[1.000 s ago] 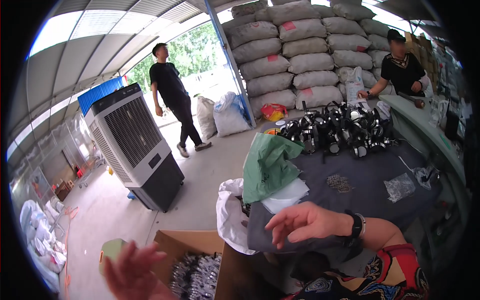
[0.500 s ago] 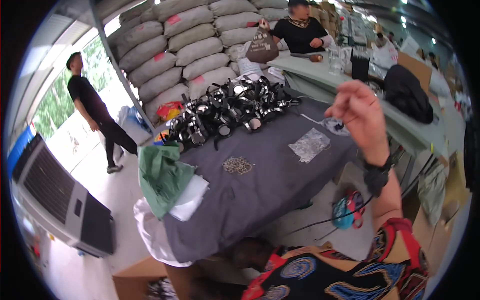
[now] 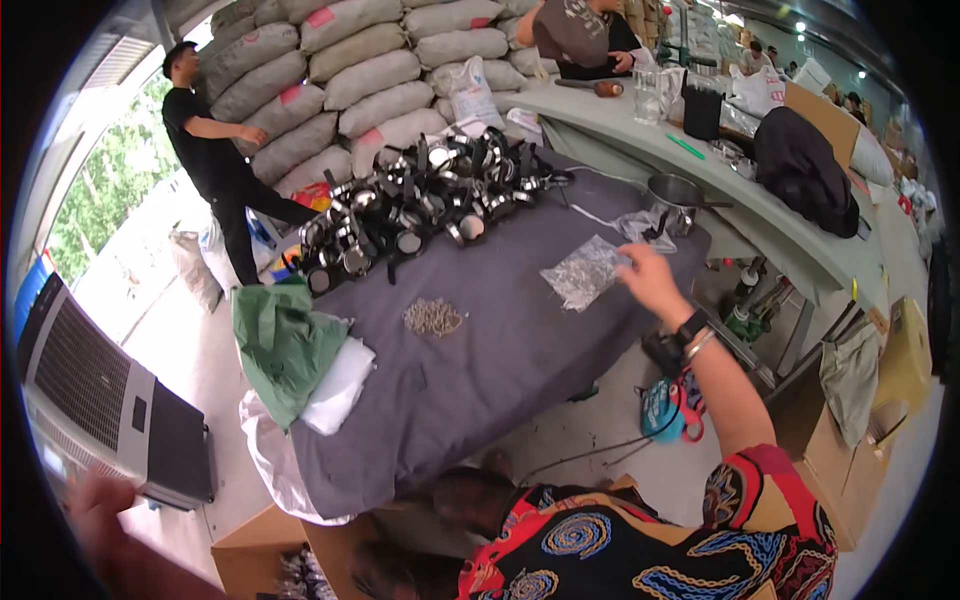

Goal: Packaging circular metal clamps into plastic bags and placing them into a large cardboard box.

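Note:
My right hand [image 3: 655, 280], with a dark band and a bracelet at the wrist, is at the right edge of a clear plastic bag [image 3: 580, 274] that lies on a dark grey cloth [image 3: 480, 375]. Its fingers are bent together at the bag's edge. At the lower left, well off the table, my left hand [image 3: 100, 495] is smeared by motion; its fingers cannot be made out. A small heap of thin metal pieces [image 3: 433, 317] lies mid-cloth. Behind it rises a large pile of round metal parts with black handles or straps [image 3: 420, 205].
Green and white plastic bags [image 3: 285, 345] hang over the table's left end. A steel pan [image 3: 675, 190] stands at the right end, beside a long table [image 3: 600, 110]. An air cooler [image 3: 110, 390] is at left; stacked sacks [image 3: 380, 60] and two people are behind.
My right hand has come down from above the table's right end to the clear bag. My left hand has entered at lower left. The view has shifted; the person at left has moved closer to the sacks.

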A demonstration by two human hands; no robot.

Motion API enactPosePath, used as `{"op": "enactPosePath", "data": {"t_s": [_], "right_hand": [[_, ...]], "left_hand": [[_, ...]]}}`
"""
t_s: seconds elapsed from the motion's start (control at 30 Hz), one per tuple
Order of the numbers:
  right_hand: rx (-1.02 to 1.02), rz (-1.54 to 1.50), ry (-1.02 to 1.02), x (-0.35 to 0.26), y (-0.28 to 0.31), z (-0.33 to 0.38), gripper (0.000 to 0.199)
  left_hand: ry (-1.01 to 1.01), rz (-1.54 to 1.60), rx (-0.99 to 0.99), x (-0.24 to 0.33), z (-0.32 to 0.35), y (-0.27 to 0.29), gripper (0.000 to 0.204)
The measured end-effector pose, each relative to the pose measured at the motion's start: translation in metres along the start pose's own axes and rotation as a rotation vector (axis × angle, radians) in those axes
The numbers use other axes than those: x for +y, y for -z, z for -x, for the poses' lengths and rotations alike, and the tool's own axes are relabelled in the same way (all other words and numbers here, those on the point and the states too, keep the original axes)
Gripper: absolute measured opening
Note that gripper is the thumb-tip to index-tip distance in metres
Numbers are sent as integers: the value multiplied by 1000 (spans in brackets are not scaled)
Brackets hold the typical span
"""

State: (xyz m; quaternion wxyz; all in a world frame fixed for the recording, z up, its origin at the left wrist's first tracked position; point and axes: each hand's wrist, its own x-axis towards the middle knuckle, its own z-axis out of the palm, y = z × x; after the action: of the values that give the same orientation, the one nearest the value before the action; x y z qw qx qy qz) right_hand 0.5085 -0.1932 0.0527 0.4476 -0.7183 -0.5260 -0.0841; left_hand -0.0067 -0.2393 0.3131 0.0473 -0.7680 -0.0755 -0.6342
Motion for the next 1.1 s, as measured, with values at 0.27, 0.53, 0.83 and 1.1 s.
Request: {"op": "enactPosePath", "data": {"t_s": [0.27,0.53,0.83,1.1], "right_hand": [[-387,220,208,10,-52,23,59],[-449,330,145,0,-59,31,46],[-358,350,161,5,-69,24,43],[-355,507,273,-3,-61,25,45]], "left_hand": [[1062,-144,-268,-73,223,-1,17],[1561,-517,-397,-66,444,110,26],[1918,2,56,-71,450,77,51],[1841,-148,-31,-78,457,67,38]]}}
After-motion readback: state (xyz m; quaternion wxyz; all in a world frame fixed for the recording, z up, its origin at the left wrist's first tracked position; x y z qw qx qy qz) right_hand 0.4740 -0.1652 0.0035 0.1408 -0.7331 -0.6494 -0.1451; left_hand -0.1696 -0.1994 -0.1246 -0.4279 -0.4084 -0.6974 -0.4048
